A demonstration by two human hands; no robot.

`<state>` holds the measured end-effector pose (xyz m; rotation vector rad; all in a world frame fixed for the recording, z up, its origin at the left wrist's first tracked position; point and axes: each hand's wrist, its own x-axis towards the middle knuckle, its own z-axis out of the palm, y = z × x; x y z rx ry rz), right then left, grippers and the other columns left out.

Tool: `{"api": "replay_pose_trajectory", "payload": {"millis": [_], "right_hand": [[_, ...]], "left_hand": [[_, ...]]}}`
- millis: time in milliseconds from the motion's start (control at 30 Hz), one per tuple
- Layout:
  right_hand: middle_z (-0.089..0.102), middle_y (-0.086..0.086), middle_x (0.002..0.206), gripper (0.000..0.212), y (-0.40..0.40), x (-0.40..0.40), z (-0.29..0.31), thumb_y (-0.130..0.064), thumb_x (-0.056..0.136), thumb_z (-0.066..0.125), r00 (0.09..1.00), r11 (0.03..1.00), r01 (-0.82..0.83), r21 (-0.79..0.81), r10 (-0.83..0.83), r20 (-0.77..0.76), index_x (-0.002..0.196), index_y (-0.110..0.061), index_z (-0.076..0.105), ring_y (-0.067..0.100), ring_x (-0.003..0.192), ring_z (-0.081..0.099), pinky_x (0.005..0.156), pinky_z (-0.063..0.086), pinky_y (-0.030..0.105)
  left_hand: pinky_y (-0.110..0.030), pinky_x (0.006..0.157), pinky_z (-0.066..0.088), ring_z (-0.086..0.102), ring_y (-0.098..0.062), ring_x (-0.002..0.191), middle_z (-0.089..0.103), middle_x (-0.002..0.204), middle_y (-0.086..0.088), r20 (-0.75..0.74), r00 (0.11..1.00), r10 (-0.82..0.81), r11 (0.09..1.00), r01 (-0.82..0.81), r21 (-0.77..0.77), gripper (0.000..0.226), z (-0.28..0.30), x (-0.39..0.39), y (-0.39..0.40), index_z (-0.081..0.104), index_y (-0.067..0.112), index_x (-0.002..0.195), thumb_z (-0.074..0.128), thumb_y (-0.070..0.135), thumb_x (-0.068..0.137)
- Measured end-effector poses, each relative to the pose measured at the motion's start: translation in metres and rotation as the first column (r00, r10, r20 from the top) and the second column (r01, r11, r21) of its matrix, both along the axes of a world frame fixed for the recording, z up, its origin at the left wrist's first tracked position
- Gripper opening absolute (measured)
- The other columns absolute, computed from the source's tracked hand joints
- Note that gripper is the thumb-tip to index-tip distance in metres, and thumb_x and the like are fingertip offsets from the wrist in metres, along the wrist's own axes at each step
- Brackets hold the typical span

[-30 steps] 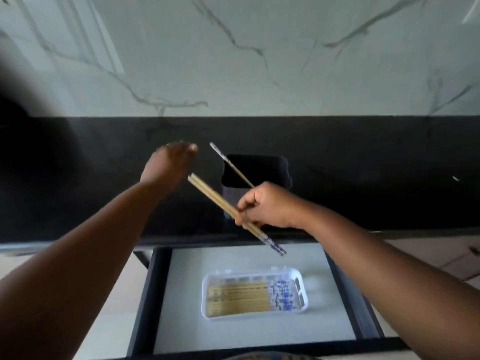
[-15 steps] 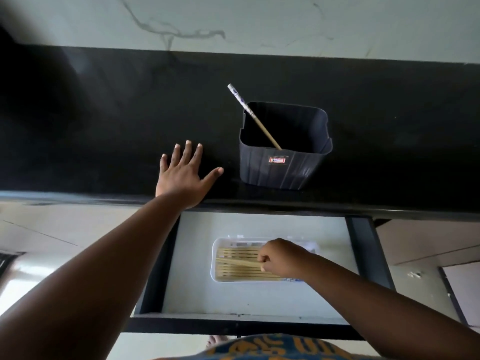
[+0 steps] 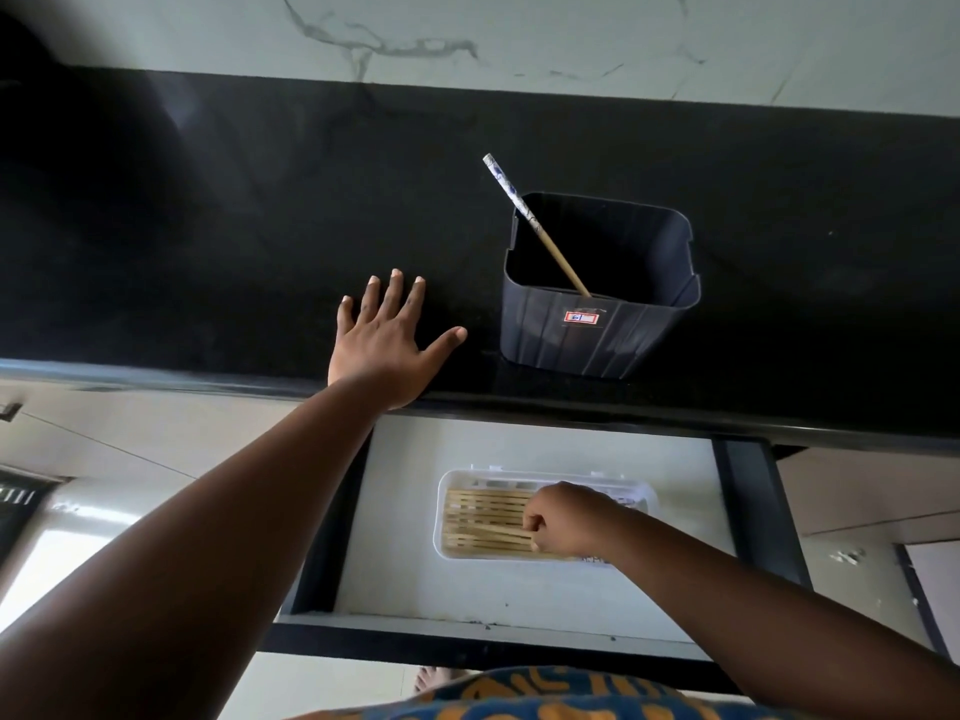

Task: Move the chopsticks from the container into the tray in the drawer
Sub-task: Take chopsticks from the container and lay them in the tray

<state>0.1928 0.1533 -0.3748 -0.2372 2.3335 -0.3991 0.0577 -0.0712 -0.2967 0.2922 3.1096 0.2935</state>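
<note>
White marble-veined wall (image 3: pixel 519 28) behind glossy black countertop (image 3: pixel 208 226); pale floor tiles (image 3: pixel 857 511) below.

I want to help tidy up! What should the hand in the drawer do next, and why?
Probably let go: the right hand has the chopsticks lying in the white tray. Then reach for the last chopstick leaning in the dark container.

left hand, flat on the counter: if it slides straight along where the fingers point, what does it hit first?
Likely nothing nearby. The left hand points across bare black counter toward the marble wall, which would come first. The container sits off to its right, outside that line.
</note>
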Motion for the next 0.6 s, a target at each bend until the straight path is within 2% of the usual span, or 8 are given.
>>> {"api": "replay_pose_trajectory", "payload": {"millis": [167, 333, 467, 600], "right_hand": [[0.062, 0.0, 0.117, 0.027, 0.001, 0.0, 0.0, -0.017, 0.091, 0.057, 0.982, 0.996, -0.029, 0.088, 0.045, -0.185, 0.118, -0.022, 0.063, 0.026, 0.108, 0.061, 0.086, 0.05, 0.031], [0.062, -0.002, 0.116, 0.03, 0.005, 0.005, 0.005, -0.014, 0.092, 0.054, 0.98, 0.994, -0.031, 0.108, 0.051, -0.191, 0.119, -0.025, 0.063, 0.024, 0.104, 0.061, 0.08, 0.048, 0.029], [0.063, 0.002, 0.116, 0.027, 0.008, 0.005, 0.028, -0.013, 0.089, 0.05, 0.985, 0.99, -0.05, 0.134, 0.071, -0.159, 0.112, -0.015, 0.064, 0.026, 0.105, 0.061, 0.087, 0.052, 0.034], [0.063, -0.004, 0.121, 0.026, 0.008, -0.002, 0.075, -0.023, 0.089, 0.052, 0.987, 0.998, -0.018, 0.053, 0.026, -0.156, 0.112, -0.023, 0.065, 0.02, 0.112, 0.057, 0.088, 0.044, 0.031]], "left_hand": [[-0.045, 0.119, -0.003, -0.007, -0.02, 0.149, 0.001, 0.163, 0.0, 0.003, 1.0, -0.001, 1.0, 0.001, -0.003, 0.092, 0.0, -0.001, 0.0, 0.008, 0.029, 0.154, 0.01, 0.084, 0.081], [-0.046, 0.119, -0.004, -0.007, -0.02, 0.149, 0.0, 0.163, 0.0, 0.003, 1.0, -0.005, 1.0, 0.005, 0.0, 0.093, -0.001, -0.001, -0.001, 0.007, 0.029, 0.154, 0.008, 0.085, 0.08], [-0.046, 0.119, -0.004, -0.009, -0.019, 0.149, -0.002, 0.163, 0.0, 0.007, 1.0, -0.011, 1.0, 0.011, -0.004, 0.094, 0.0, -0.002, 0.0, 0.006, 0.029, 0.154, 0.007, 0.085, 0.079], [-0.046, 0.119, -0.003, -0.009, -0.02, 0.149, -0.003, 0.163, 0.0, 0.016, 1.0, -0.015, 1.0, 0.015, -0.007, 0.098, 0.0, -0.002, 0.0, 0.005, 0.027, 0.154, 0.001, 0.087, 0.076]]}}
